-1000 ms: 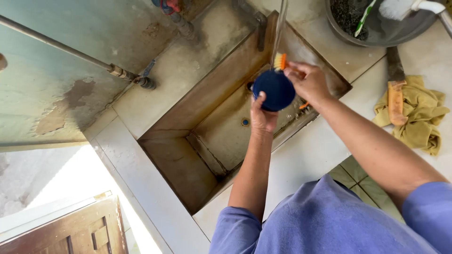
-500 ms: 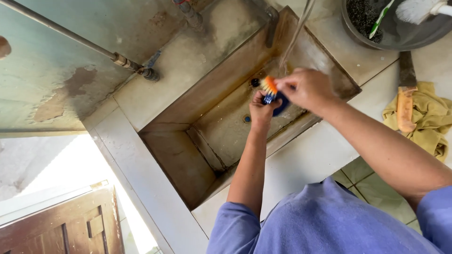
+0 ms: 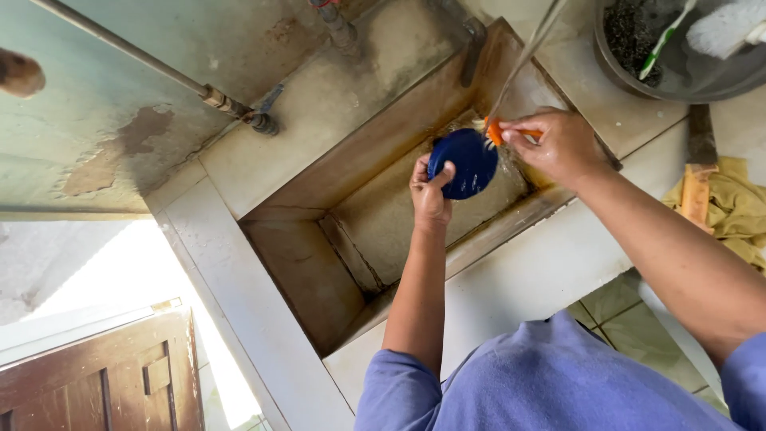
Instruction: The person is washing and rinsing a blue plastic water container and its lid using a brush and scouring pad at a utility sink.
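Blue round dish (image 3: 463, 162) sits over the stained stone sink (image 3: 311, 271), gripped at its lower edge by the left hand (image 3: 429, 190), thumb laid across its face. The right hand (image 3: 558, 144) is closed on an orange brush (image 3: 496, 130), whose bristle end touches the dish's upper rim; most of the handle is hidden inside the fist. One thin stream of water (image 3: 527, 56) falls slantwise onto the spot where brush and dish meet, and its source is cut off at the top edge.

Outward on the table (image 3: 542, 263), a grey basin (image 3: 678, 76) stands at the upper right, partly out of frame, holding a green-handled brush (image 3: 664, 36) and something white that may be a second brush head. Beside it lies a yellow cloth (image 3: 738, 209) with a wooden-handled tool (image 3: 697, 191) on it. One metal pipe (image 3: 136, 60) runs along the wall behind the sink. A brown wooden door (image 3: 96, 375) shows at the lower left.
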